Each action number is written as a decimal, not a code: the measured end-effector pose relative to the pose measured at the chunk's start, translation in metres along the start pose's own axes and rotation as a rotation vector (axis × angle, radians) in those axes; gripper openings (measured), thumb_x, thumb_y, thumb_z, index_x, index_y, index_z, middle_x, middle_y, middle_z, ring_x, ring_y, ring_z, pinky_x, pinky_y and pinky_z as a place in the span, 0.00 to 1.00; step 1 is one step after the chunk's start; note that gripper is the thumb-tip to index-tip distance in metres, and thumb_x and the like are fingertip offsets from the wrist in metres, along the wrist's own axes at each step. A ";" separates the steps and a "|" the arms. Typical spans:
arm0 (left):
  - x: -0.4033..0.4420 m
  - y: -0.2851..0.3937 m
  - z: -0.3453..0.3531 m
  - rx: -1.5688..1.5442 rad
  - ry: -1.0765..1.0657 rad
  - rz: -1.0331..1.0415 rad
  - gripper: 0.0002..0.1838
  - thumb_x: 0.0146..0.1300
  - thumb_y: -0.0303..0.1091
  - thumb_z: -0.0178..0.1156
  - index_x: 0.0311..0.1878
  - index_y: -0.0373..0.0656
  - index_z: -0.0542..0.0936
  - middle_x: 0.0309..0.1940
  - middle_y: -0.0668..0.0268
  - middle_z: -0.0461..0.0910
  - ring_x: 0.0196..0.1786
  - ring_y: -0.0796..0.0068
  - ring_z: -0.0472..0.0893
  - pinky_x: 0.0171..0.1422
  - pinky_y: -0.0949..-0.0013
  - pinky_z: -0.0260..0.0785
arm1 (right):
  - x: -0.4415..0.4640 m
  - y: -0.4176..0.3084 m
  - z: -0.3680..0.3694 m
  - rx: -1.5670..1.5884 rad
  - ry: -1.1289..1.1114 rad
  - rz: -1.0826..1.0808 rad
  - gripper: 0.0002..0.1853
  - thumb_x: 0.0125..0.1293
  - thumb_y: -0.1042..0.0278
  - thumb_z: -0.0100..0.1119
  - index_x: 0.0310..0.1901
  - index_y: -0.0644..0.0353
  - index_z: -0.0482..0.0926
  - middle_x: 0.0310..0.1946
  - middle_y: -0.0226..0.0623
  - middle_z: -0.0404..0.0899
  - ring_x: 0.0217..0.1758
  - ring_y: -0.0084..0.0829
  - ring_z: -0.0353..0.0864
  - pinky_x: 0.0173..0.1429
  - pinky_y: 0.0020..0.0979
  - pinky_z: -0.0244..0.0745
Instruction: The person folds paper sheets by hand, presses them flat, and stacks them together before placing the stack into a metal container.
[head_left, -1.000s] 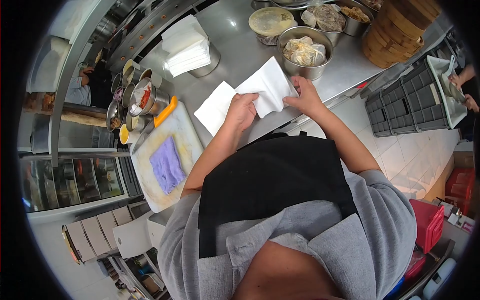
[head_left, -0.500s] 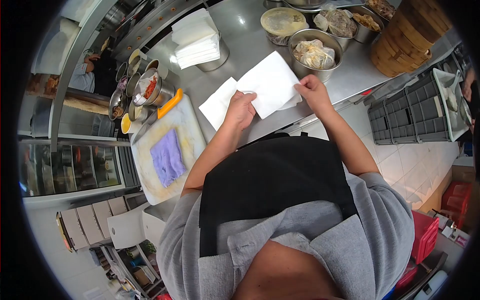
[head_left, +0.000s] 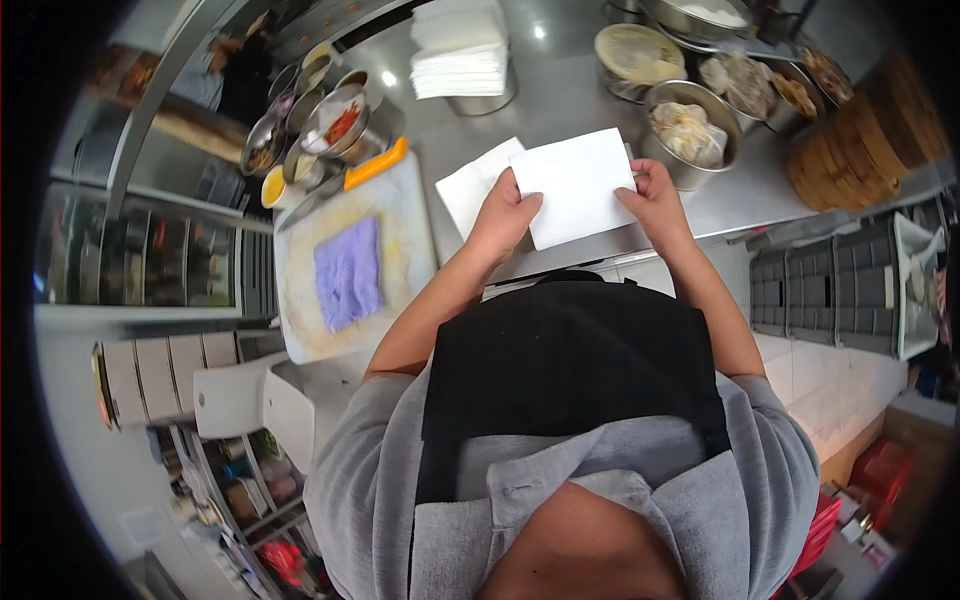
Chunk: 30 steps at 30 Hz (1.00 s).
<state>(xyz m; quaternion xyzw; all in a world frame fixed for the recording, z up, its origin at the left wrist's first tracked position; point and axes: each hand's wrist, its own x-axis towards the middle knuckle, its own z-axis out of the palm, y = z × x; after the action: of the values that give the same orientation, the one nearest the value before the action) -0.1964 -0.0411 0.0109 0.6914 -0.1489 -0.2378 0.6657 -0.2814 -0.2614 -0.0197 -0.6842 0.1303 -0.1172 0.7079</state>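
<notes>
A flat white folded paper sheet (head_left: 580, 190) is held just above the steel counter. My left hand (head_left: 506, 215) pinches its left edge, thumb on top. At its right edge my right hand (head_left: 655, 205) grips it between thumb and fingers. Another white paper piece (head_left: 472, 190) lies on the counter, partly behind my left hand and the held sheet. Farther back, a stack of white papers (head_left: 458, 68) rests on a round metal container.
A cutting board (head_left: 405, 230) at the left bears a purple cloth (head_left: 348, 275) and an orange-handled knife (head_left: 376, 164). Metal bowls stand behind it. Back right are a metal bowl (head_left: 735, 155) with a bagged item, a lidded tub (head_left: 640, 55) and bamboo steamers (head_left: 850, 150). Grey crates (head_left: 825, 285) stand right.
The creased paper between my hands now lies flat and squared, held at both sides. My right hand has shifted its grip on the right edge. The view has turned, moving the counter items rightward.
</notes>
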 end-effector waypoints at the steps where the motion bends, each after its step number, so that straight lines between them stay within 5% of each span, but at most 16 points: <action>1: 0.001 -0.015 -0.012 0.052 0.043 0.044 0.19 0.63 0.23 0.55 0.58 0.35 0.69 0.47 0.62 0.78 0.46 0.77 0.78 0.49 0.72 0.71 | 0.005 0.004 0.006 -0.093 -0.034 -0.016 0.19 0.61 0.78 0.61 0.52 0.66 0.66 0.34 0.34 0.80 0.37 0.22 0.79 0.41 0.25 0.73; 6: -0.005 -0.031 -0.065 0.137 0.276 -0.071 0.20 0.62 0.27 0.62 0.56 0.35 0.68 0.41 0.61 0.79 0.39 0.76 0.79 0.40 0.71 0.73 | 0.029 0.002 0.054 -0.474 -0.086 -0.121 0.19 0.59 0.75 0.64 0.50 0.64 0.69 0.28 0.33 0.77 0.27 0.21 0.75 0.33 0.25 0.70; 11: 0.002 -0.037 -0.102 0.254 0.437 -0.058 0.27 0.59 0.28 0.65 0.58 0.33 0.64 0.35 0.60 0.79 0.32 0.73 0.80 0.34 0.71 0.75 | 0.059 -0.005 0.091 -0.622 -0.135 -0.116 0.19 0.61 0.71 0.61 0.53 0.65 0.69 0.30 0.42 0.78 0.35 0.37 0.78 0.42 0.36 0.74; 17: 0.006 -0.055 -0.111 0.334 0.489 -0.053 0.29 0.57 0.27 0.66 0.59 0.33 0.63 0.32 0.60 0.79 0.28 0.71 0.80 0.30 0.69 0.74 | 0.078 0.020 0.106 -0.791 -0.168 -0.135 0.21 0.59 0.70 0.63 0.51 0.66 0.69 0.33 0.48 0.80 0.38 0.44 0.82 0.45 0.40 0.76; 20: 0.005 -0.062 -0.110 0.324 0.476 -0.060 0.30 0.57 0.27 0.66 0.59 0.31 0.63 0.31 0.60 0.78 0.27 0.71 0.80 0.29 0.69 0.74 | 0.070 -0.001 0.109 -0.797 -0.215 -0.012 0.21 0.61 0.73 0.59 0.54 0.67 0.66 0.44 0.61 0.80 0.51 0.56 0.79 0.57 0.45 0.72; 30: 0.002 -0.059 -0.106 0.465 0.437 -0.110 0.35 0.57 0.24 0.66 0.64 0.32 0.59 0.32 0.61 0.76 0.29 0.73 0.79 0.29 0.71 0.76 | 0.073 0.001 0.108 -0.822 -0.219 0.030 0.22 0.60 0.73 0.60 0.54 0.67 0.67 0.45 0.60 0.80 0.52 0.55 0.80 0.58 0.45 0.73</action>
<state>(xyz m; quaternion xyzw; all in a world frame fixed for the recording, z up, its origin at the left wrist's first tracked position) -0.1453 0.0516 -0.0474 0.8666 -0.0153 -0.0792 0.4924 -0.1758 -0.1847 -0.0195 -0.9159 0.1001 0.0279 0.3876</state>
